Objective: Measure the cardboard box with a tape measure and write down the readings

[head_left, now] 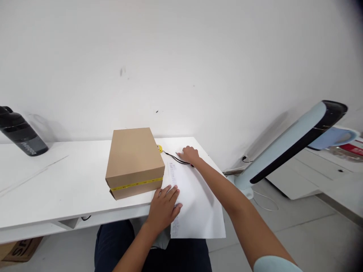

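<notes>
A brown cardboard box sits on the white table, with a yellow measuring tape across its near side. Beside it a white printed sheet lies over the table's front edge. My left hand rests flat on the sheet's near left part, fingers stretched out, just below the box's corner. My right hand reaches to the sheet's far end, fingers curled down over a thin black cord that runs from a small yellow object behind the box.
A dark water bottle lies tilted at the table's far left. A light blue and black desk lamp leans in on the right, its base by the table's corner. White furniture stands further right. A cardboard box sits on the floor.
</notes>
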The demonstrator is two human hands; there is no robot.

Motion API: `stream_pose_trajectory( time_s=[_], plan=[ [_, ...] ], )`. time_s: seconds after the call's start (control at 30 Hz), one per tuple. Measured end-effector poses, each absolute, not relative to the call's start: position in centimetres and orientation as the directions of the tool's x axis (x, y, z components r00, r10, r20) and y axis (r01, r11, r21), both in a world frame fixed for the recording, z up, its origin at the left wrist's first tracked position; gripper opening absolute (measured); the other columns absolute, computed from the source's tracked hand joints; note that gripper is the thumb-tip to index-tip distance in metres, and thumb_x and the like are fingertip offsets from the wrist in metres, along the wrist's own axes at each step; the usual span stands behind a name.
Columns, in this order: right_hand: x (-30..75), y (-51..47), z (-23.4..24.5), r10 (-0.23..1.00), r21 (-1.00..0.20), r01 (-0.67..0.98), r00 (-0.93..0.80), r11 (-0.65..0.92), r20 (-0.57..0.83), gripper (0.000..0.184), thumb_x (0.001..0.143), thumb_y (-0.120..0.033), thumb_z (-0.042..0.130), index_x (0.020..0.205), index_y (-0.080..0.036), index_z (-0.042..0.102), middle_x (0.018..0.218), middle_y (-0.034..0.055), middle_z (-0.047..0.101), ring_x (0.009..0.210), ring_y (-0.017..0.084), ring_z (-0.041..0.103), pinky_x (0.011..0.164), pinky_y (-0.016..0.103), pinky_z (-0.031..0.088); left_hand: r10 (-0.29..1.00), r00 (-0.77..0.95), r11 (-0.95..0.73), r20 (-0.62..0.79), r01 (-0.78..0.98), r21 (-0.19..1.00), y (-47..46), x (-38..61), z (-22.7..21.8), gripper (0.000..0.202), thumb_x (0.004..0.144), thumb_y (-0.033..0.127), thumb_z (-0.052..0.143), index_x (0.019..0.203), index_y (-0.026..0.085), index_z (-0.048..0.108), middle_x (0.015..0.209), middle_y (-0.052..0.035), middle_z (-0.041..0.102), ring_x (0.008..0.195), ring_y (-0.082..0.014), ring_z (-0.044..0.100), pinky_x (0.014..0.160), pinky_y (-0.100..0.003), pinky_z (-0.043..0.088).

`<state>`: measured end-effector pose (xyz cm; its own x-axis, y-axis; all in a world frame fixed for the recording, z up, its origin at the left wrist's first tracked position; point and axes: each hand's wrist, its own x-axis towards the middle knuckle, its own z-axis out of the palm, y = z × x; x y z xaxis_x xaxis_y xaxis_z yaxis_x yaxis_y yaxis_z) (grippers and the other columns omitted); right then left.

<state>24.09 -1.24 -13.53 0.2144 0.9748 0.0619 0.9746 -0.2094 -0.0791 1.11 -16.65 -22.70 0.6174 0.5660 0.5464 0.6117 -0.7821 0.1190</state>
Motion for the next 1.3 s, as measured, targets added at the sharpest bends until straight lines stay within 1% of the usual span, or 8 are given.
stream_pose_trajectory(
  time_s=[0.37,0.53,0.6,0.73,0.87,1.03,1.17,1.3],
  plan=[
    [26.9,-5.5,-13.5,0.948,-0.241,0.964,0.18,-0.116,0.262,0.03,0.104,-0.031,0.041,0.124,-0.016,0.059,0.12,0.0161,0.068,0.094,0.027,0.07,0.084,0.041,0.054,0.558,0.743,-0.798,0.371,0.602,-0.005,-17.5,1.3,-20.6,0.033,0.1,0.033,0.05,0.131,0.025,0.059,0.104,-0.0079,0.07,0.098,-0.0249,0.065,0.088,-0.041,0.048],
    [26.8,-11.0,-14.6,0.751,-0.608,0.742,0.222,0.284,0.621,0.033,0.101,-0.035,0.04,0.127,-0.025,0.058,0.104,0.0091,0.067,0.075,0.022,0.067,0.074,0.042,0.058,0.419,0.865,-0.884,0.276,0.458,-0.096,-14.8,3.1,-19.4,0.041,0.098,0.042,0.055,0.131,0.019,0.058,0.143,-0.0136,0.059,0.134,-0.0293,0.052,0.111,-0.043,0.04],
    [26.2,-13.3,-15.6,0.84,-0.783,0.489,0.167,0.384,0.516,0.029,0.101,-0.038,0.043,0.119,-0.028,0.064,0.094,0.0063,0.067,0.065,0.02,0.065,0.068,0.042,0.059,0.339,0.908,-0.921,0.245,0.374,-0.113,-14.2,3.6,-19.2,0.042,0.098,0.041,0.056,0.133,0.017,0.057,0.153,-0.0156,0.051,0.142,-0.0306,0.046,0.116,-0.044,0.036],
    [25.5,-14.2,-17.2,0.985,-0.983,0.065,-0.05,0.17,0.167,0.028,0.097,-0.046,0.051,0.118,-0.029,0.06,0.098,0.0078,0.07,0.075,0.023,0.07,0.074,0.044,0.059,0.297,0.939,-0.952,0.175,0.305,-0.025,-13.6,4.2,-19.5,0.053,0.097,0.041,0.058,0.145,0.021,0.048,0.156,-0.0149,0.049,0.142,-0.0306,0.048,0.114,-0.045,0.04],
    [24.9,-11.3,-17.9,0.984,-0.99,0.058,-0.133,0.128,0.119,0.034,0.09,-0.057,0.065,0.106,-0.029,0.053,0.073,-0.0033,0.057,0.058,0.015,0.054,0.057,0.03,0.049,0.307,0.931,-0.946,0.199,0.321,-0.044,-13.3,4.2,-20.3,0.064,0.097,0.05,0.055,0.147,0.012,0.045,0.153,-0.022,0.05,0.14,-0.0343,0.05,0.112,-0.046,0.042],
    [23.9,-8.7,-17.7,0.943,-0.936,0.318,-0.33,0.151,0.04,0.054,0.098,-0.07,0.037,0.095,-0.024,0.064,0.064,-0.002,0.051,0.057,0.015,0.051,0.051,0.028,0.042,0.28,0.934,-0.931,0.223,0.321,-0.177,-12.8,4.0,-20.5,0.079,0.089,0.069,0.057,0.141,0.01,0.054,0.152,-0.0224,0.05,0.138,-0.0366,0.051,0.109,-0.047,0.043],
    [23.2,-8.1,-18.0,0.928,-0.93,0.299,-0.358,0.215,0.1,0.043,0.1,-0.058,0.048,0.125,-0.025,0.057,0.078,0.0005,0.064,0.066,0.016,0.06,0.061,0.03,0.049,0.239,0.95,-0.937,0.199,0.28,-0.209,-12.5,3.9,-20.5,0.087,0.078,0.069,0.071,0.143,0.014,0.054,0.157,-0.0171,0.047,0.141,-0.0355,0.047,0.115,-0.048,0.037],
    [23.3,-8.0,-18.5,0.925,-0.973,0.168,-0.37,0.159,0.087,0.028,0.095,-0.036,0.066,0.12,-0.026,0.058,0.101,0.0052,0.075,0.088,0.018,0.073,0.074,0.03,0.057,0.249,0.946,-0.951,0.205,0.279,-0.131,-12.6,3.9,-21.2,0.093,0.075,0.068,0.075,0.152,0.025,0.044,0.164,-0.0097,0.036,0.148,-0.0298,0.04,0.119,-0.044,0.033]
  ],
)
